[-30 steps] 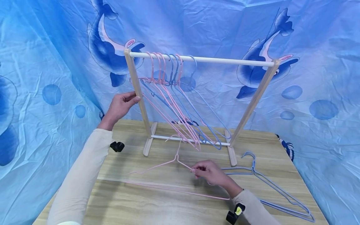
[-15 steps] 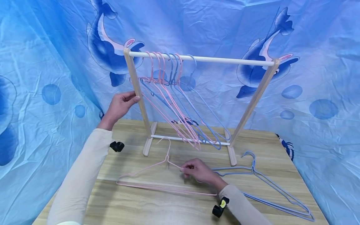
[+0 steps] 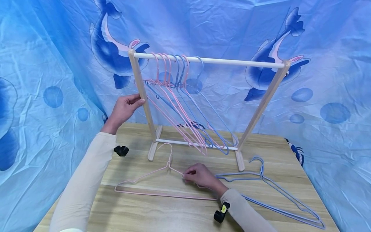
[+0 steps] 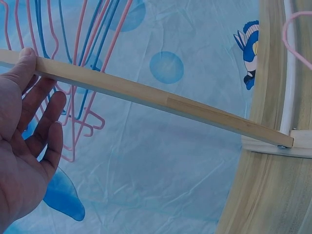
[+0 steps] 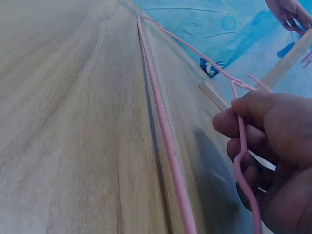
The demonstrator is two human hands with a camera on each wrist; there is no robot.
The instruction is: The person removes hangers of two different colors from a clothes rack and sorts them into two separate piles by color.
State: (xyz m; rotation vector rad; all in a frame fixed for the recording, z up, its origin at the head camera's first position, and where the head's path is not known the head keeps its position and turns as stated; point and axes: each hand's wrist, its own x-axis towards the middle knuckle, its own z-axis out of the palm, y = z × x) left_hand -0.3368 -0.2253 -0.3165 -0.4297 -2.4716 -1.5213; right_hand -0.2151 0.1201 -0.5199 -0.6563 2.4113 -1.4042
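Observation:
My left hand (image 3: pixel 124 109) pinches the left wooden post (image 4: pixel 165 100) of a small clothes rack between thumb and fingers. In the left wrist view the other fingers curl loosely below the post. Between thumb and fingertips, my right hand (image 3: pixel 203 177) grips a pink clothes hanger (image 3: pixel 162 195) by its right shoulder. The hanger's hook points up and left, in front of the rack; its long lower bar (image 5: pixel 164 131) runs close over the tabletop. Part of its right end is hidden behind my right hand and wrist.
Several pink hangers (image 3: pixel 157 69) and blue hangers hang on the left half of the white rail (image 3: pixel 232 62). Blue hangers (image 3: pixel 261 169) lie on the wooden table (image 3: pixel 139 216) at the right. A blue dolphin-print curtain (image 3: pixel 217 29) surrounds the table.
My right hand has carried the pink hanger leftward and slightly away from me, its lower bar now levelling out. The left hand has stayed on the post.

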